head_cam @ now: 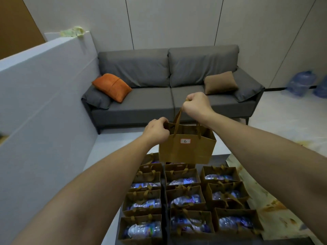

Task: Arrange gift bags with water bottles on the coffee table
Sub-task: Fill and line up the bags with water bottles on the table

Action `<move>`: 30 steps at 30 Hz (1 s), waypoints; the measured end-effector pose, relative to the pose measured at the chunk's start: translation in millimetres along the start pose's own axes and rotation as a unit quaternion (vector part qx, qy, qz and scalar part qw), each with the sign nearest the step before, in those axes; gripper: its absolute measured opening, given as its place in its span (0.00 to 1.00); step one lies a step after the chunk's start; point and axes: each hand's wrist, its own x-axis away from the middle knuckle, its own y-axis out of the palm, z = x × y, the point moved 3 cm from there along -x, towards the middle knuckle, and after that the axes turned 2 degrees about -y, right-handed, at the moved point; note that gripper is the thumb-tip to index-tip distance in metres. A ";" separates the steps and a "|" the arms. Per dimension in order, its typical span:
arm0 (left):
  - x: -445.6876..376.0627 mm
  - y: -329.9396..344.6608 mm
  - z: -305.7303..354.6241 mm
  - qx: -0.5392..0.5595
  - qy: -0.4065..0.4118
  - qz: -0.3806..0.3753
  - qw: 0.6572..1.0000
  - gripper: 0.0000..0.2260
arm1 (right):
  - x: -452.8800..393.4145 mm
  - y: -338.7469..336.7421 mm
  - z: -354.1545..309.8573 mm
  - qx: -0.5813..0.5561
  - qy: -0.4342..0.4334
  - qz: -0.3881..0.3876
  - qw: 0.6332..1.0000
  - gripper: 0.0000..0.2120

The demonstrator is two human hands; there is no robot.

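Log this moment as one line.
right hand: grips handle | left hand: pinches rim | gift bag: lifted above bagged rows

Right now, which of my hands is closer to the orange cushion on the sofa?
Left. Your left hand grips the rim of the lifted gift bag on the side toward the orange cushion. Your right hand holds the bag's handle farther right.

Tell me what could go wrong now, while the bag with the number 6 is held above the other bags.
1. The lifted bag hangs over the filled bags; lowered carelessly, it may crush their handles.
2. The right hand holds only the handles and the left hand pinches the rim, so the paper could tear.
3. The right column has space only at the table's far end, so the bag could tip off the edge.
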 end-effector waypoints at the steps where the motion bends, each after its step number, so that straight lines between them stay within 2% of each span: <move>1: -10.4 7.5 -0.1 0.000 -0.002 -0.007 1.000 0.19 | -7.1 1.4 8.1 0.003 0.006 -0.006 1.000 0.06; 10: -88.5 89.0 -7.1 0.014 -0.048 -0.050 0.997 0.29 | -75.7 19.9 109.8 0.031 0.076 -0.046 0.996 0.05; 14: -113.5 131.0 -21.1 -0.002 -0.089 -0.086 0.992 0.25 | -94.7 26.6 159.9 0.044 0.103 -0.061 0.992 0.05; 23: -144.8 211.4 -60.4 -0.076 -0.122 -0.211 0.967 0.21 | -120.3 41.2 275.1 0.070 0.186 -0.087 0.976 0.06; 27: -149.7 237.7 -78.7 -0.114 -0.126 -0.236 0.957 0.13 | -125.6 46.5 314.7 0.077 0.204 -0.094 0.971 0.07; 30: -152.1 257.2 -92.7 -0.126 -0.135 -0.244 0.952 0.13 | -123.4 54.7 343.8 0.072 0.220 -0.105 0.967 0.05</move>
